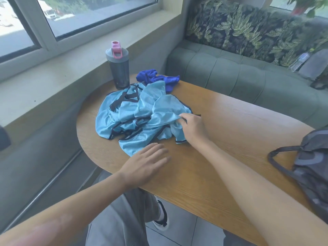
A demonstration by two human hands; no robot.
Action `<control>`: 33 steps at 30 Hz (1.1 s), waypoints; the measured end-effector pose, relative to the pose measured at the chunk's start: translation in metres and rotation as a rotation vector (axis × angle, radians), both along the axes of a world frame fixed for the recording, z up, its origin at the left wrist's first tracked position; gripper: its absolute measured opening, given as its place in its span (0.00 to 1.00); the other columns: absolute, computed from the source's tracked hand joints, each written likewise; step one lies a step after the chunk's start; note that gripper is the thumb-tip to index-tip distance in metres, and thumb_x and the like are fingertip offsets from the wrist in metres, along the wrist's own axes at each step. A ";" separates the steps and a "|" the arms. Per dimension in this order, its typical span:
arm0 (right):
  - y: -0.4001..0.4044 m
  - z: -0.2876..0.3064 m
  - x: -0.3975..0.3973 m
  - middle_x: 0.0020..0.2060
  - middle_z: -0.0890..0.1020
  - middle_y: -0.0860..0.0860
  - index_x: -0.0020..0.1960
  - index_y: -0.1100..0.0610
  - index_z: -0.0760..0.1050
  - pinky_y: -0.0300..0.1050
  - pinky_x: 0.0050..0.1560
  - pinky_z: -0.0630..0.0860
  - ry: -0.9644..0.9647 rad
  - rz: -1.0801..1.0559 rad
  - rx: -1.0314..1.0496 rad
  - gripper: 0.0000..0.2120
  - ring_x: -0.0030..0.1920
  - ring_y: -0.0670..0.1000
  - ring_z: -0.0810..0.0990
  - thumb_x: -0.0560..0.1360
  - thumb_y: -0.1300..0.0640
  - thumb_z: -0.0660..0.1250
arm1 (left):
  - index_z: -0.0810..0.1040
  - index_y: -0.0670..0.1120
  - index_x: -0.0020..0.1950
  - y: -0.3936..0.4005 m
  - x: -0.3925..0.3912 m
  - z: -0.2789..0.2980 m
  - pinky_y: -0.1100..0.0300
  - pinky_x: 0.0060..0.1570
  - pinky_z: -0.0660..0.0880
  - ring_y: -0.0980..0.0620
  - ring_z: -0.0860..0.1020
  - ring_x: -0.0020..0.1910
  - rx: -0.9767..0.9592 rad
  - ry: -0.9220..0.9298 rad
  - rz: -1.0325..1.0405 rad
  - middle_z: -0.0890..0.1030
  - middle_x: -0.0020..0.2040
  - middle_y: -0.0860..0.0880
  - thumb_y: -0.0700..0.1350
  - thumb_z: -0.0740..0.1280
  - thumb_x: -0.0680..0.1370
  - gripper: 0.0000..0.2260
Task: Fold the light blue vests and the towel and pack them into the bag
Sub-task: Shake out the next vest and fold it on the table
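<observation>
Head view shows me both bare forearms reaching from the bottom edge over the wooden counter (221,139). My left hand (147,162) lies palm down, fingers straight and a little spread, its grip apart and holding nothing; the fingertips rest at the near edge of the pile of light blue vests (140,114), on the lowest flap of cloth. My right hand (192,128) comes in from the right with the forearm crossing the counter diagonally. Its fingers are curled and the grip is clamped on a fold of the light blue mesh at the right side of the pile, the thumb side hidden by the cloth.

The vests are crumpled together in one heap at the rounded left end of the counter, with dark trim bands showing in several places; I cannot tell how many vests there are. Behind the heap, touching its far edge, lies the dark blue towel (156,78), also bunched up. Just left of the towel stands a grey shaker bottle (118,68) with a pink flip cap, upright, near the window sill (53,82). The grey camouflage drawstring bag (308,166) lies at the right edge of the counter, well apart from the vests, its cord loop lying on the wood. A green sofa (230,68) stands beyond the counter.
</observation>
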State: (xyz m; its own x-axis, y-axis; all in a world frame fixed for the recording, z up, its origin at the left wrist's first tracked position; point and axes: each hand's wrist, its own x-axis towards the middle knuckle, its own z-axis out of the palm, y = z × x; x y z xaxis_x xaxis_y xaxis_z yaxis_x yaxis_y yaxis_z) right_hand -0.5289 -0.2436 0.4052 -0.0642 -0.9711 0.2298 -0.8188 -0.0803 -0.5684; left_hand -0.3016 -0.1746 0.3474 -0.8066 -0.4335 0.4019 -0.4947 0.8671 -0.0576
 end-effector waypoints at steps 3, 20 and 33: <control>-0.002 0.026 -0.011 0.42 0.85 0.53 0.56 0.55 0.84 0.51 0.42 0.75 0.012 0.047 -0.044 0.11 0.42 0.55 0.79 0.82 0.53 0.63 | 0.73 0.40 0.74 -0.018 -0.002 0.026 0.44 0.75 0.64 0.41 0.69 0.75 0.053 0.186 0.187 0.74 0.73 0.42 0.37 0.69 0.78 0.23; 0.025 0.097 -0.127 0.48 0.81 0.56 0.55 0.60 0.77 0.46 0.51 0.68 -0.316 -0.621 -0.324 0.12 0.49 0.55 0.75 0.81 0.62 0.55 | 0.62 0.61 0.78 -0.102 -0.030 0.029 0.41 0.71 0.60 0.39 0.66 0.72 0.359 -0.136 0.592 0.68 0.75 0.45 0.76 0.50 0.75 0.36; 0.079 -0.039 -0.071 0.80 0.58 0.47 0.79 0.40 0.56 0.64 0.77 0.53 0.418 0.001 0.459 0.25 0.80 0.52 0.52 0.84 0.39 0.53 | 0.55 0.64 0.80 -0.145 -0.069 0.043 0.39 0.74 0.57 0.41 0.62 0.76 0.411 -0.479 0.392 0.62 0.80 0.52 0.61 0.49 0.86 0.22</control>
State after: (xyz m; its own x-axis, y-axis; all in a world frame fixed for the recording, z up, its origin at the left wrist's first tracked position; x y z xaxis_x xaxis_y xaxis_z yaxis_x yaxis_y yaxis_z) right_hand -0.5994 -0.1646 0.3657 -0.0580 -0.9769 -0.2058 -0.9797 0.0953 -0.1763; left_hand -0.3702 -0.3198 0.3902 -0.6080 -0.7652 -0.2117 -0.7744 0.6303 -0.0539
